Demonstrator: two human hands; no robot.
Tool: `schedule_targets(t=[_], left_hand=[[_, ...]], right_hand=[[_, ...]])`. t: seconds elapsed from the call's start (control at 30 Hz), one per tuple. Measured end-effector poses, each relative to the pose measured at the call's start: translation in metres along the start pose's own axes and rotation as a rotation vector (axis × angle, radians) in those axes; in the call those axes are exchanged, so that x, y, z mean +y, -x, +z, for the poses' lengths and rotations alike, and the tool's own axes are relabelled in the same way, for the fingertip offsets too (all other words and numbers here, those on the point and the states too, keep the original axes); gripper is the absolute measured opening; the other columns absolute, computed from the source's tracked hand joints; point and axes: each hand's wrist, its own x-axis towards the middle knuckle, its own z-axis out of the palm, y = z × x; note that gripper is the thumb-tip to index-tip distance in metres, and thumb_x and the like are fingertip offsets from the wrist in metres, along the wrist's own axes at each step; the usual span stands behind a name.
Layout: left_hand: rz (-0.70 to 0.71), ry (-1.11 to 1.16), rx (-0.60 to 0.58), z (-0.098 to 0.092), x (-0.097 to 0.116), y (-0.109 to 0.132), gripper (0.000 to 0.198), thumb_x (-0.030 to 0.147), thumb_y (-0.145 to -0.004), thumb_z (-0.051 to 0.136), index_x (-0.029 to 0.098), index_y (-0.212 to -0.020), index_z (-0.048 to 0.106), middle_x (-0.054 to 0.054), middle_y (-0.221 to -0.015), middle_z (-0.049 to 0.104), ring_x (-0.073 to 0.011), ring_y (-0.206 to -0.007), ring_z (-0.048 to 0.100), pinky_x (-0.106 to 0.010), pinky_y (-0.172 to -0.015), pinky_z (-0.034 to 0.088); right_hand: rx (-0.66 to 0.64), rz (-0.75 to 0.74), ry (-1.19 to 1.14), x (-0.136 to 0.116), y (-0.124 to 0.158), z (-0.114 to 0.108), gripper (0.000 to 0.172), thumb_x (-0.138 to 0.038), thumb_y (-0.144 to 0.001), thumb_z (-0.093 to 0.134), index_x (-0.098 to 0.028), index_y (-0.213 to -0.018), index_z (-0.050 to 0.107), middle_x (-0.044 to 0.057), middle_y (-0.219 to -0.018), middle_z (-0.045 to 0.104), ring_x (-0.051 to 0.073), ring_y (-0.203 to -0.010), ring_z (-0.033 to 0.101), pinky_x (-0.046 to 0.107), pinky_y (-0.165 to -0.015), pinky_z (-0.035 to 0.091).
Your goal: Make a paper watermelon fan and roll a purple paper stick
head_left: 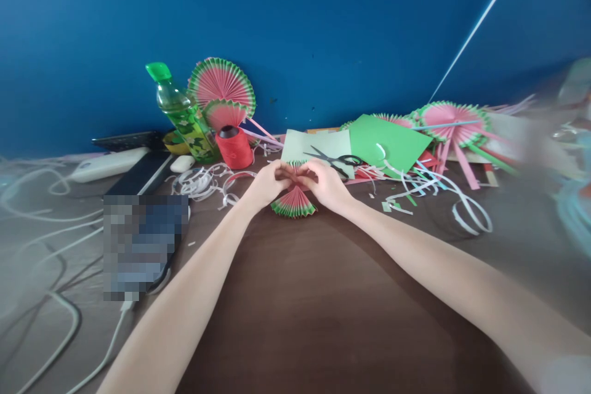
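Both my hands meet around the middle of a pleated paper fan [294, 203], pink with a green edge, whose folds spread out below and above the fingers. My left hand [273, 181] pinches it from the left with bent fingers. From the right, my right hand [324, 183] pinches the same spot, its fingertips against those of the left. The fan's centre is hidden behind the fingers. Right behind my hands lie a pale green sheet [295, 146] and black scissors [332, 159], their blades pointing left.
Finished-looking pleated fans [221, 86] lean on the blue wall, others [455, 123] lie at the right. A green-capped bottle [182, 111], a red thread spool [234, 148], white paper strips [196, 183] and a green sheet [388, 141] stand or lie behind. A cabled phone [145, 246] is at left.
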Motion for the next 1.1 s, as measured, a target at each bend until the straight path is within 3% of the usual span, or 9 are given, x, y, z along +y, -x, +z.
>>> schedule_targets(t=[0.13, 0.3, 0.53, 0.83, 1.1], left_hand=[[0.017, -0.037, -0.005, 0.0007, 0.0009, 0.0016, 0.022, 0.011, -0.061, 0.064, 0.015, -0.079, 0.052, -0.001, -0.075, 0.063, -0.0131, -0.072, 0.061, -0.031, -0.073, 0.048], [0.048, -0.08, -0.04, 0.0006, 0.0013, 0.0025, 0.022, 0.016, -0.062, 0.066, 0.015, -0.079, 0.051, -0.002, -0.075, 0.063, -0.0133, -0.07, 0.06, -0.031, -0.073, 0.047], [0.11, -0.134, -0.033, 0.0022, 0.0007, 0.0029, 0.018, 0.023, -0.066, 0.065, 0.015, -0.075, 0.052, -0.002, -0.074, 0.06, -0.0146, -0.071, 0.058, -0.031, -0.071, 0.046], [0.145, -0.181, 0.015, 0.0025, -0.0001, 0.0043, 0.014, 0.014, -0.066, 0.063, 0.016, -0.077, 0.053, -0.001, -0.073, 0.06, -0.0134, -0.07, 0.057, -0.03, -0.072, 0.045], [0.126, -0.16, 0.026, 0.0025, 0.0004, 0.0036, 0.014, 0.014, -0.067, 0.062, 0.016, -0.078, 0.054, 0.0, -0.073, 0.061, -0.0127, -0.07, 0.058, -0.03, -0.072, 0.046]], right_hand=[[-0.01, -0.031, 0.122, -0.0003, 0.0008, 0.0017, 0.008, -0.017, -0.081, 0.053, -0.018, -0.074, 0.05, 0.003, -0.08, 0.05, 0.017, -0.081, 0.05, 0.032, -0.075, 0.041], [-0.031, 0.055, 0.042, 0.0028, -0.0014, 0.0032, 0.007, -0.02, -0.079, 0.056, -0.017, -0.075, 0.05, 0.002, -0.082, 0.046, 0.015, -0.074, 0.048, 0.03, -0.071, 0.041], [-0.023, 0.063, 0.004, 0.0055, -0.0036, 0.0013, 0.01, -0.02, -0.075, 0.06, -0.017, -0.069, 0.052, 0.001, -0.077, 0.045, 0.014, -0.073, 0.047, 0.029, -0.071, 0.038], [-0.076, 0.124, -0.148, 0.0061, -0.0063, -0.0021, 0.017, -0.026, -0.074, 0.06, -0.017, -0.061, 0.053, -0.002, -0.064, 0.055, 0.012, -0.062, 0.048, 0.027, -0.062, 0.036], [-0.031, 0.144, -0.088, 0.0032, -0.0043, -0.0032, 0.01, -0.024, -0.076, 0.058, -0.016, -0.069, 0.06, 0.001, -0.071, 0.056, 0.013, -0.066, 0.049, 0.028, -0.063, 0.038]])
